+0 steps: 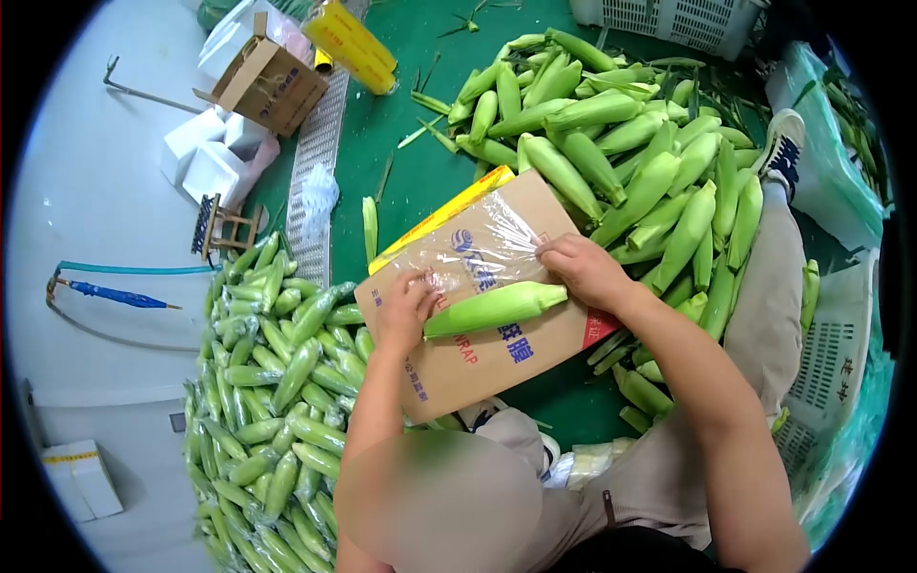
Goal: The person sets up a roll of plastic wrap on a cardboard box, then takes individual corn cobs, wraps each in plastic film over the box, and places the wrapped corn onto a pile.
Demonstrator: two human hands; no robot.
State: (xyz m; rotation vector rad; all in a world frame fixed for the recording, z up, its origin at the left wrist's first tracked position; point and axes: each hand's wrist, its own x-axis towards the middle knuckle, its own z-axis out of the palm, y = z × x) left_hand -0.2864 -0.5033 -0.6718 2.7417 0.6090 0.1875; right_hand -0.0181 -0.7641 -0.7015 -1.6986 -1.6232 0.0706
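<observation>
An ear of corn in its green husk (pixel 497 307) lies on a flat brown cardboard box (pixel 449 377) printed with blue and red lettering. Beyond the ear, a sheet of clear cling film (pixel 487 237) stretches across the box, shiny and creased. At the film's left side, my left hand (pixel 406 307) is closed on its edge, close to the ear's pointed end. My right hand (pixel 585 272) pinches the film's right side, just above the ear's other end. Behind the box, a yellow cling film carton (pixel 439 218) shows in part.
Unwrapped corn (pixel 659 162) is heaped ahead and to the right. Film-wrapped ears (pixel 277 382) pile up on the left. Around them are an open carton (pixel 272 81), a yellow roll (pixel 351 46), white crates (pixel 826 344) and a blue umbrella (pixel 119 294).
</observation>
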